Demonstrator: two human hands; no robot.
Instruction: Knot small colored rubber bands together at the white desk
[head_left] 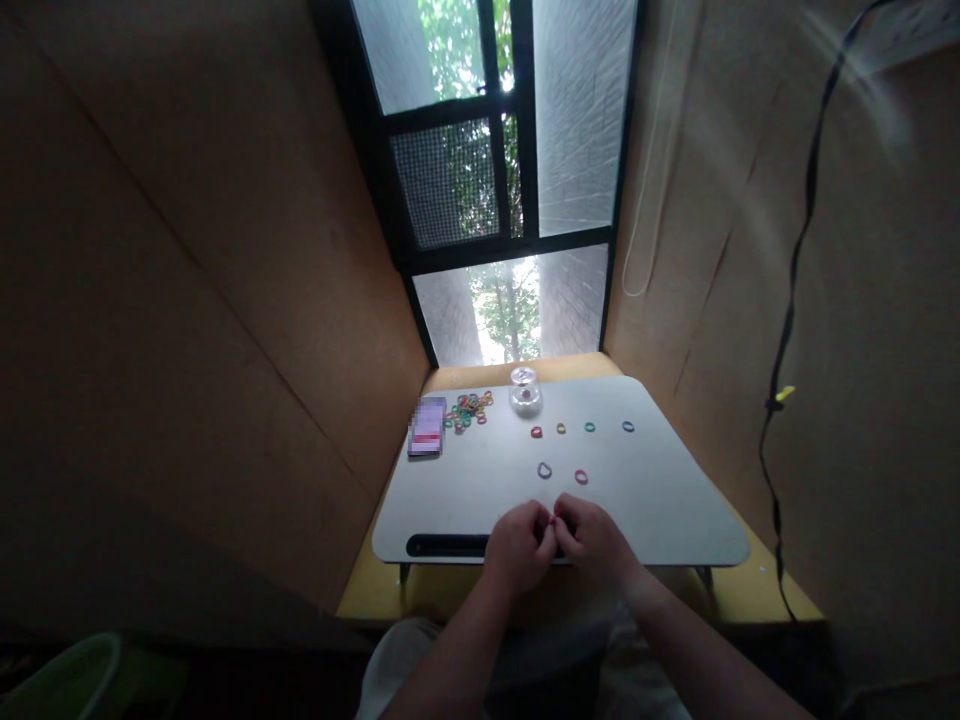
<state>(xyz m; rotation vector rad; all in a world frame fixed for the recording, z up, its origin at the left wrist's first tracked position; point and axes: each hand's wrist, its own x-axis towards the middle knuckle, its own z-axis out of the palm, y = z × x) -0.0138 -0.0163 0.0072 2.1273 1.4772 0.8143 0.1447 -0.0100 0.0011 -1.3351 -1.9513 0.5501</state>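
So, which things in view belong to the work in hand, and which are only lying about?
Seemingly in use:
left hand and right hand, close together
six separate coloured bands
pile of bands
white table

Seemingly lying about:
phone
clear container, perhaps
black cable

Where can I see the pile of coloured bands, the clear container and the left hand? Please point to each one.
Pile of coloured bands [469, 407]: head view, middle of the pile.
Clear container [526, 401]: head view, middle of its round body.
Left hand [519, 545]: head view, back of the hand.
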